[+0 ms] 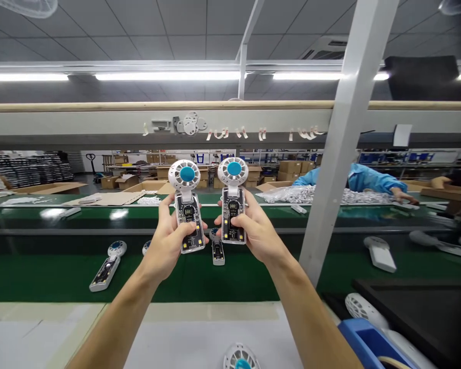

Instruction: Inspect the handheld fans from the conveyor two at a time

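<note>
My left hand (165,245) is closed around the handle of a handheld fan (184,184), its thumb lying on the front. A matching handheld fan (232,179) is gripped in my right hand (262,237), thumb also on the handle face. Both are held upright side by side above the green belt, a little apart. Each has a white round grille with a blue centre and a handle showing a black circuit board. Behind and below them, another fan (217,251) lies on the belt, partly hidden. One more fan (241,357) is cut off at the bottom edge.
Another fan (106,266) rests on the green conveyor belt (169,284) at left, and a white fan (380,253) at right. A slanted post (346,128) rises right of my hands. Nearby stands a blue bin (369,341). Across the belt, a co-worker's blue sleeve (376,177) reaches over white parts.
</note>
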Action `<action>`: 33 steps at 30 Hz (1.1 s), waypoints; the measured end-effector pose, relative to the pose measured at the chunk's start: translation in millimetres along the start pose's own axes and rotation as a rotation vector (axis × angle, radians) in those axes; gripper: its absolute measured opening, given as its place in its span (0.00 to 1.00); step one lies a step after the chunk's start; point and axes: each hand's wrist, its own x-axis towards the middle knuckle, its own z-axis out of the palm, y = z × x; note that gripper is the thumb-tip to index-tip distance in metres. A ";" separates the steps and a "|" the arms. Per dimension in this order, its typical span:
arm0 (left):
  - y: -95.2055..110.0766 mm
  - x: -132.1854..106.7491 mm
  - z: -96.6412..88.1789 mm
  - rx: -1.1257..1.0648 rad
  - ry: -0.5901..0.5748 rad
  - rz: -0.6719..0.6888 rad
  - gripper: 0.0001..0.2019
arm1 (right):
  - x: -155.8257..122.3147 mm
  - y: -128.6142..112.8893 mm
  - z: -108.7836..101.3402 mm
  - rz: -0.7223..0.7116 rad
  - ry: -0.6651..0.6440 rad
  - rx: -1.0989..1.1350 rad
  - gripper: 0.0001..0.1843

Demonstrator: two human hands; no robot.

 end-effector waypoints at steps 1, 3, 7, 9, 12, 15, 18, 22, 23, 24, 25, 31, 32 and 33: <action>2.2 -3.4 -1.3 -0.003 -0.009 0.018 0.40 | -0.9 -0.1 1.5 -0.020 -0.007 0.000 0.41; 5.8 -8.0 -5.3 -0.020 -0.034 0.014 0.39 | -2.8 -0.9 3.9 -0.041 -0.016 -0.002 0.41; 11.3 -11.9 -12.5 -0.077 -0.095 -0.035 0.36 | -5.7 -3.8 7.2 -0.048 0.004 -0.019 0.43; 11.9 -11.8 -14.2 -0.089 -0.116 -0.041 0.35 | -6.2 -4.8 8.3 -0.048 0.023 -0.028 0.44; 9.7 -9.6 -14.7 -0.091 -0.112 0.002 0.37 | -6.2 -4.4 8.9 -0.038 0.014 -0.048 0.45; 6.7 -6.8 -14.8 -0.086 -0.113 0.041 0.39 | -5.5 -1.4 9.2 -0.038 -0.012 -0.066 0.46; 4.7 -5.5 -15.5 -0.077 -0.136 0.050 0.40 | -4.6 2.0 10.7 -0.050 0.011 -0.067 0.47; 3.0 -5.2 -17.3 -0.078 -0.165 0.072 0.41 | -4.3 4.7 13.2 -0.044 0.015 -0.070 0.47; 2.7 -5.1 -17.7 -0.079 -0.174 0.075 0.41 | -4.4 5.0 13.5 -0.044 0.005 -0.071 0.47; 2.5 -5.0 -18.1 -0.080 -0.183 0.073 0.41 | -4.6 5.3 13.7 -0.044 -0.009 -0.070 0.47; 2.4 -4.9 -18.4 -0.083 -0.190 0.068 0.41 | -4.8 5.4 13.8 -0.045 -0.024 -0.069 0.46; 3.2 -5.6 -17.3 -0.093 -0.187 0.058 0.40 | -5.6 4.7 16.2 -0.095 -0.032 -0.051 0.43; 3.3 -5.6 -17.0 -0.091 -0.187 0.060 0.40 | -5.8 4.3 16.7 -0.097 -0.032 -0.047 0.43; 3.3 -5.5 -16.8 -0.090 -0.188 0.062 0.40 | -6.2 3.9 17.0 -0.096 -0.033 -0.042 0.43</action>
